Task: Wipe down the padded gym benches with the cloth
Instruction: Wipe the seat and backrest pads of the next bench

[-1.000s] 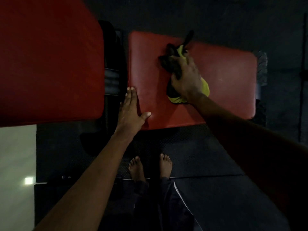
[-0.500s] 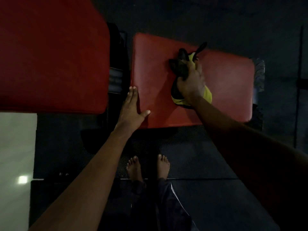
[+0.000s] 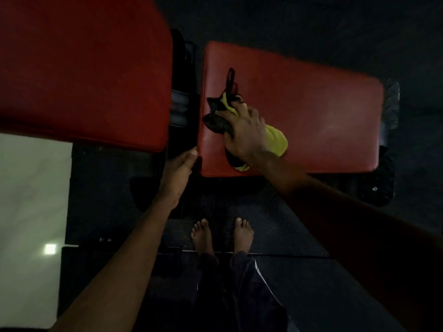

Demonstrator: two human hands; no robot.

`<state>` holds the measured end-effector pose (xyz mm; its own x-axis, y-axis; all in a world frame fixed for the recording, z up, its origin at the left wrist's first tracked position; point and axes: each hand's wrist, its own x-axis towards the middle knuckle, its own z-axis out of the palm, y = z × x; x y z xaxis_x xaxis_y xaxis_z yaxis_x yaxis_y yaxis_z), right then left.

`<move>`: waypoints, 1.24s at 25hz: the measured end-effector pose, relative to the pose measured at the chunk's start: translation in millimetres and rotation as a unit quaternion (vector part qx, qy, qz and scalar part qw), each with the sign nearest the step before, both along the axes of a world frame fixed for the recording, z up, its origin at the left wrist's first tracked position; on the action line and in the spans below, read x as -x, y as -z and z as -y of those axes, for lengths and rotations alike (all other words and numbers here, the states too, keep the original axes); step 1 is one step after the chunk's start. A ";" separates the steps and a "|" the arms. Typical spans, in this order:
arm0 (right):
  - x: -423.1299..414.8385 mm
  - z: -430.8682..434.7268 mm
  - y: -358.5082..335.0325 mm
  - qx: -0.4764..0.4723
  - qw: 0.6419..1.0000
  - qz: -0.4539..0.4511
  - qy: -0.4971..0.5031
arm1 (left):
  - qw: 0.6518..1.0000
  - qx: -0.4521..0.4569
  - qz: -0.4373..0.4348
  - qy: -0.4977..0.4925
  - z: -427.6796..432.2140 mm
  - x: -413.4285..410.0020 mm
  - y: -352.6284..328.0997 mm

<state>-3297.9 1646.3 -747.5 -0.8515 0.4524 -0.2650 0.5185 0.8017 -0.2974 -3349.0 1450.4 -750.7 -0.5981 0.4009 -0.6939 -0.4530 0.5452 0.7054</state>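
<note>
At the far left is a pale floor (image 3: pixel 31 188) with a small bright square of reflected light (image 3: pixel 50 249). Above it, a large red pad (image 3: pixel 84 68) fills the upper left, slightly blurred. A dark gap holding black frame parts (image 3: pixel 183 109) separates this pad from the red padded worktop (image 3: pixel 323 116) to its right.

The left hand (image 3: pixel 178 173) is at the worktop's near-left corner and touches its edge. Its fingers run into the shadow, so I cannot tell whether they are straight or curled.

Just to the right, on the worktop's left part, the right hand (image 3: pixel 244 133) presses down with its fingers curled round a bunched yellow-and-black cloth (image 3: pixel 275 140). A black strip of the cloth trails toward the far edge.

Nearer the camera, two bare feet (image 3: pixel 201 238) stand on a dark textured mat (image 3: pixel 263 212). A black frame foot (image 3: pixel 378 195) shows under the worktop's right end. The room is dim.
</note>
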 end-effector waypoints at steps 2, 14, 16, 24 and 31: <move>5.1 9.8 -1.9 -0.022 0.992 0.009 -0.127 | 0.998 0.042 -0.039 -0.001 3.5 -13.6 4.8; -15.3 37.8 -6.5 -0.045 0.994 0.034 -0.099 | 0.995 -0.010 0.022 -0.096 13.3 -36.7 1.3; -40.8 40.1 -7.7 -0.020 0.988 0.047 -0.149 | 0.987 -0.021 0.052 -0.151 11.0 -35.5 -2.3; -121.2 -13.9 -1.0 -0.036 0.989 0.036 0.141 | 0.967 0.084 -0.171 0.170 -6.2 -37.3 -4.3; -172.2 -53.3 -4.5 -0.029 0.960 0.045 0.276 | 0.852 0.101 -0.352 0.375 -48.6 -56.2 2.0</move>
